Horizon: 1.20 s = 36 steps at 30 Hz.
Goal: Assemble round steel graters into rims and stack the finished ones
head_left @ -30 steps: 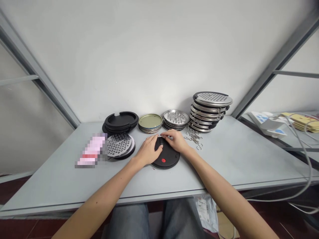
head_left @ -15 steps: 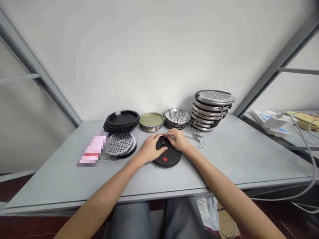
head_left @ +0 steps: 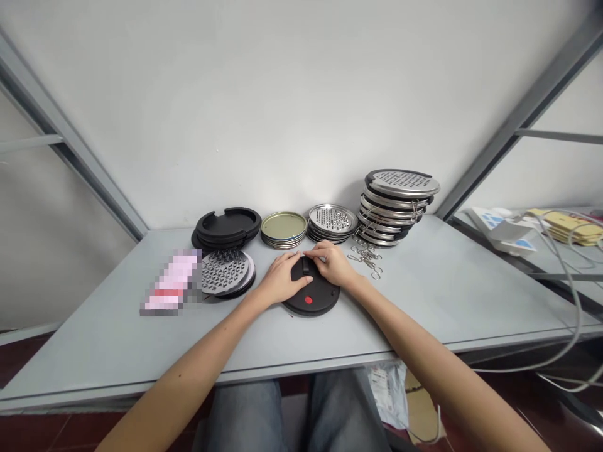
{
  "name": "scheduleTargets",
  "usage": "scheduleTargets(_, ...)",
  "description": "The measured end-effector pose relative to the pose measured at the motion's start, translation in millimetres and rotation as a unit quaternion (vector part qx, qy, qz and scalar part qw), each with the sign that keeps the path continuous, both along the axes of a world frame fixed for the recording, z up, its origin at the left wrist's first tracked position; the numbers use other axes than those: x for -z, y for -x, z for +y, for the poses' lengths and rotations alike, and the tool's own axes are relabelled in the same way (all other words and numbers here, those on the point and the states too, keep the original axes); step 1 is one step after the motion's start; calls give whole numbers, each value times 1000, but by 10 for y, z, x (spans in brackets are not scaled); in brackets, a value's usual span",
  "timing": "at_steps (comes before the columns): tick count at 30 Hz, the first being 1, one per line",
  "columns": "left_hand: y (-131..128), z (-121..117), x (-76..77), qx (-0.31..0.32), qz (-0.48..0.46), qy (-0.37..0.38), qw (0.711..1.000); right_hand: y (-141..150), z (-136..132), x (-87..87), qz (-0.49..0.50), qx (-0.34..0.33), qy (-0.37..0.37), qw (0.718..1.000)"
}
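A black round disc (head_left: 313, 306) with a red dot on it lies flat on the table in front of me. My left hand (head_left: 284, 280) grips its left rim, thumb stretched across the top and fingertips at the far edge. From the right, my right hand (head_left: 333, 263) bends over the same disc, its fingers closed at the far rim, touching or almost touching the left fingertips. A raised black tab (head_left: 306, 266) shows between the hands. What the fingertips pinch at the far edge is too small to make out.
Behind stand black round trays (head_left: 228, 225), gold-coloured discs (head_left: 283, 227), metal grater discs (head_left: 332, 220) and a tall stack of grater assemblies (head_left: 402, 183). Metal hooks with rings (head_left: 366, 256) lie right of my hands. Leftward are perforated discs (head_left: 225, 272) and a blurred pink item (head_left: 172, 279).
The whole view has shifted slightly, so everything sits a little further left. Both hands keep nearly the same place on the black disc.
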<state>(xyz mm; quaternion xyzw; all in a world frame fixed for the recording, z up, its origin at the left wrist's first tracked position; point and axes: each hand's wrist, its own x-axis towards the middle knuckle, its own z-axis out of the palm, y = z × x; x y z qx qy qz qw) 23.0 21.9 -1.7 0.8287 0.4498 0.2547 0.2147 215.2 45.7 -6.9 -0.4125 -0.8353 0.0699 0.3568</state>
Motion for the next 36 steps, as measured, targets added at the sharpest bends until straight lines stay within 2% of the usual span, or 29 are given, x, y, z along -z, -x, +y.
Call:
scheduleTargets(14, 0, 47, 34, 6, -48, -6, 999, 11, 7, 35, 15, -1, 7, 1000)
scheduleTargets(23, 9, 42, 75, -10, -29, -11, 999, 12, -41, 30, 24, 43, 24, 998)
scheduleTargets(30, 7, 27, 53, -1, -20, -15, 1000, -2, -53, 9, 26, 28, 11, 999)
scheduleTargets(36, 16, 15, 38, 5, -22, -15, 1000, 4, -46, 14, 37, 47, 20, 998)
